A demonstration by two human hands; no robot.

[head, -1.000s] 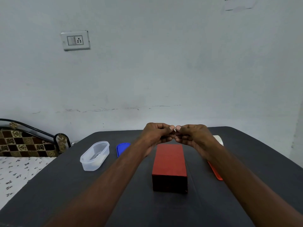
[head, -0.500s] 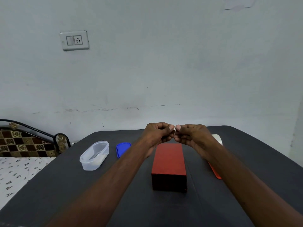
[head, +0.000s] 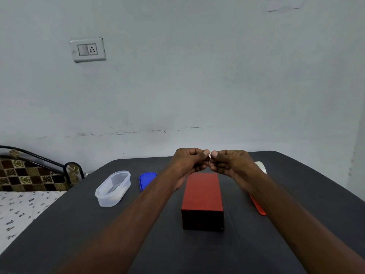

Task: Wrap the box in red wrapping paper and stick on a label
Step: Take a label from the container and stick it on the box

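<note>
From the head camera, my left hand [head: 189, 161] and my right hand [head: 231, 164] are raised together above the far end of the box [head: 202, 196], knuckles up, thumbs almost meeting. Between the two thumbs I pinch a small white slip [head: 210, 158] — the fingers of both hands are curled in and clamped on it; it is too small to tell more about it.

The box, covered in red paper, lies lengthwise at the middle of the dark tabletop [head: 306, 194], its near end face in shadow, nothing touching it.

Toward the left edge stands a clear plastic tub [head: 113, 188], uncovered, and just beside it, farther in, a blue lid [head: 147, 179] lies flat. On the right, partly behind my right forearm, an orange strip [head: 257, 205] lies on the tabletop, and a white object [head: 260, 167] shows beyond it near the far right corner — I cannot tell what it is.
</note>
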